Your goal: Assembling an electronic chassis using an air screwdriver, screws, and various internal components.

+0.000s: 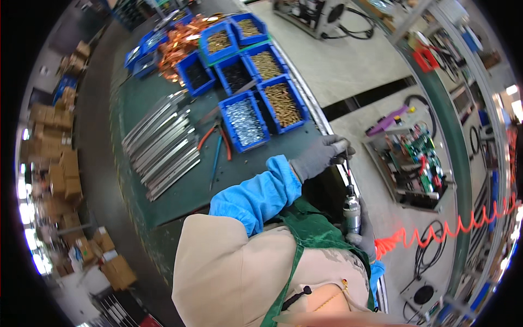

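Observation:
My right hand (364,231), in a grey glove, is wrapped round a silver air screwdriver (352,213) with a black collar. Its long thin bit points away from me, toward my left hand (321,157). That hand, also grey-gloved, has its fingers closed at the bit's tip; whatever they pinch is hidden. A coiled orange air hose (436,235) runs from beside my right hand to the far right. Left of my left hand, a blue bin (243,121) of small silvery parts sits on the green-topped bench (180,204).
More blue bins (281,104) hold brass-coloured and dark parts. Metal strips (163,147), red-handled pliers (214,136) and a blue pen-like tool (216,163) lie on the bench, copper pieces (182,43) behind. To the right stands an opened unit with circuit boards (417,158).

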The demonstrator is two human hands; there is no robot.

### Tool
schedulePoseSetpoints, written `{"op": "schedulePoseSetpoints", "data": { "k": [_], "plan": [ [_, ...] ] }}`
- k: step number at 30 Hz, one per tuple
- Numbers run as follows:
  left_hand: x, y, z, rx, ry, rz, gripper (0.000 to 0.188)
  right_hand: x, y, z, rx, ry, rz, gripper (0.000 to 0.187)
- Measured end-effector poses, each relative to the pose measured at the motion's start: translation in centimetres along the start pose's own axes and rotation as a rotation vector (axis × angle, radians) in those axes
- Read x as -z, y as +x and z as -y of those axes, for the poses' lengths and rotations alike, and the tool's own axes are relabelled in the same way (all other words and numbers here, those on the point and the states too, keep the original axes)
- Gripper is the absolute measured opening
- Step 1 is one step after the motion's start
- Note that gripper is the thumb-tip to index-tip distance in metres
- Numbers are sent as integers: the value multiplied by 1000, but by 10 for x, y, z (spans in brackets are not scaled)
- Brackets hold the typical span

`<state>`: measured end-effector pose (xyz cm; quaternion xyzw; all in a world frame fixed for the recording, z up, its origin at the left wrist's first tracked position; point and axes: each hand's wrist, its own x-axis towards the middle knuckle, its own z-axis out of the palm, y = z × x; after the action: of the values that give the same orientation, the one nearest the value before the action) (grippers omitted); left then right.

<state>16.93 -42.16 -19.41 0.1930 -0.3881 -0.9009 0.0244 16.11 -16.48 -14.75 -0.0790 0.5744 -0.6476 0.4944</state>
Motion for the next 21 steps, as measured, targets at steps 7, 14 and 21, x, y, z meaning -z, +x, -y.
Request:
{"op": "schedulePoseSetpoints", "data": {
  "k": [7, 14, 21],
  "plan": [
    [34, -51, -22, -395, 134, -226, 25, -28, 37, 7, -51, -49, 112, 116],
    [243, -122, -90, -577, 1682, -1286, 15, -44, 52, 20, -84, -100, 132, 116],
    [276, -102, -112, -297, 1675, -1050, 15, -48, 48, 28, -13, -136, 106, 116]
  ]
}}
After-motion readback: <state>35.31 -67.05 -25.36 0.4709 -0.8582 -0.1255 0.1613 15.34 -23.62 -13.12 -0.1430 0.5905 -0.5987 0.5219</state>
